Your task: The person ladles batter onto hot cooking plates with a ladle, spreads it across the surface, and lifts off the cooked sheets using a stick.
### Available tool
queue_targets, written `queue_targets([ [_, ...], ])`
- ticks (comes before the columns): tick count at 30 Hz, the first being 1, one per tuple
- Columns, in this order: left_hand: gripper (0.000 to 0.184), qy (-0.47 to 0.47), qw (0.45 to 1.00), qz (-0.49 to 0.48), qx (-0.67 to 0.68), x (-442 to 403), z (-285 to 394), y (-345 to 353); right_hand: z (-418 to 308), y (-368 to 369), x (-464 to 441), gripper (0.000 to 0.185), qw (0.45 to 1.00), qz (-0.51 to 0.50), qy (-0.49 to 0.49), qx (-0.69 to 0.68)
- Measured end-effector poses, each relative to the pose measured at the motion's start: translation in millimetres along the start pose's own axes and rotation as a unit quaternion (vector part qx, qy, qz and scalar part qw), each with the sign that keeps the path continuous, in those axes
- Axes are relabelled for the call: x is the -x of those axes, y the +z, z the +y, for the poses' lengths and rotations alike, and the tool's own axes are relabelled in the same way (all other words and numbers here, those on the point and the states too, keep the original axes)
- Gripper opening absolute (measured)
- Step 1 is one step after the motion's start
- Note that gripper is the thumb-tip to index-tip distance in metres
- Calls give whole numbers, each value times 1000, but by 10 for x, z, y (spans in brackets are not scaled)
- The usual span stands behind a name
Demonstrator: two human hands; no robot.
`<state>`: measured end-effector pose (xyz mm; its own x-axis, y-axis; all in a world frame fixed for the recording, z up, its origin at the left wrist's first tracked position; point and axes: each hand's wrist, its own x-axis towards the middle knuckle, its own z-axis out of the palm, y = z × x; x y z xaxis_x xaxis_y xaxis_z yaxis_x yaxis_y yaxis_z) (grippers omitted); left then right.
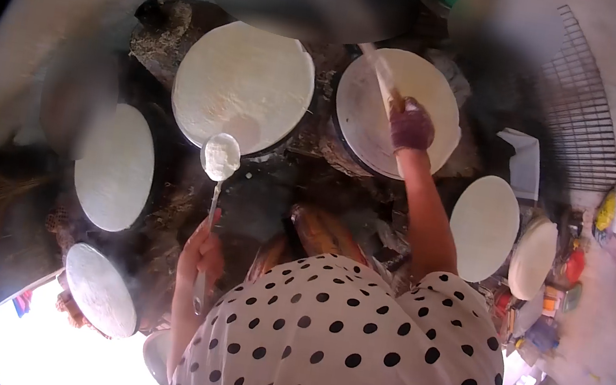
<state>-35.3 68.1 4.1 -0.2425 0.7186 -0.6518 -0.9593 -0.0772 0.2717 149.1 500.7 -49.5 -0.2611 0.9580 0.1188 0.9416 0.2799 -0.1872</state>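
Note:
My left hand (pixel 206 258) is wrapped round the handle of a ladle (pixel 216 193). White batter (pixel 222 156) fills the ladle's bowl, which overlaps the near edge of a large round griddle (pixel 220 88) coated in a pale layer. In a purple glove, my right hand (pixel 412 127) grips a long pale flat scraper (pixel 378 68), smeared by motion. Hand and scraper are over a second round griddle (pixel 358 124). A thin yellowish sheet (pixel 439 101) covers its right part, and a greyer surface shows at left.
More pale round surfaces stand around: one at left (pixel 116 168), one at lower left (pixel 100 291), one at right (pixel 483 229). Beside the last leans a thick pale disc (pixel 532 262). A white box (pixel 525 165) and a wire rack (pixel 581 98) are at right.

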Motion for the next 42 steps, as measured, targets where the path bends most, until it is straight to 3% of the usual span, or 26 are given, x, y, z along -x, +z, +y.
queue_targets([
  [2,41,-43,995,-19,90,-39,-18,-20,251,-142,-161,42,994,35,0,-106],
  [4,41,-46,993,-8,110,126,-60,196,405,-447,-275,44,992,42,-10,-120],
  [6,43,59,995,-58,-57,275,-131,366,656,-516,-445,43,989,52,52,-131],
  [7,45,128,957,-31,-258,371,-185,467,825,-564,-535,42,985,43,62,-156],
  [8,45,130,956,-35,-262,363,-258,547,1011,-615,-627,42,980,34,69,-181],
  [10,45,143,887,28,-437,292,-362,735,1309,-818,-722,38,955,38,89,-281],
  [12,42,121,901,6,-418,62,-485,822,1797,-1039,-847,39,955,52,75,-284],
  [14,38,8,972,-25,-235,-210,-630,846,2370,-1342,-811,39,918,110,121,-361],
  [15,36,-15,974,-29,-222,-245,-772,934,2790,-1475,-822,40,906,141,135,-376],
  [16,36,-24,971,-43,-234,-251,-912,1025,3085,-1786,-736,49,945,137,150,-257],
  [18,37,-52,976,-93,-187,-211,-1240,1182,3599,-2414,-307,58,920,167,264,-236],
  [20,37,-87,967,-154,-183,-238,-1585,1342,4614,-2597,59,57,897,231,251,-281],
  [21,38,-89,969,-138,-185,-219,-1783,1504,5222,-2655,186,52,878,266,326,-226],
  [24,40,-111,962,-132,-211,-388,-2321,1677,6307,-2606,1103,40,744,298,356,-481],
  [25,40,-131,965,-131,-186,-429,-2487,1751,6612,-2548,1412,40,734,310,372,-475],
  [28,41,-165,959,-135,-185,-468,-3007,2003,7542,-2070,2245,35,622,381,402,-554],
  [31,43,-195,959,-135,-157,-471,-3328,2116,7943,-1547,2771,33,558,401,447,-572],
  [36,41,-220,954,-116,-165,-379,-3688,2266,8188,-865,3099,30,517,395,494,-576],
  [42,41,-184,967,-80,-158,-99,-3849,2194,8173,-628,3156,26,538,381,513,-549],
])
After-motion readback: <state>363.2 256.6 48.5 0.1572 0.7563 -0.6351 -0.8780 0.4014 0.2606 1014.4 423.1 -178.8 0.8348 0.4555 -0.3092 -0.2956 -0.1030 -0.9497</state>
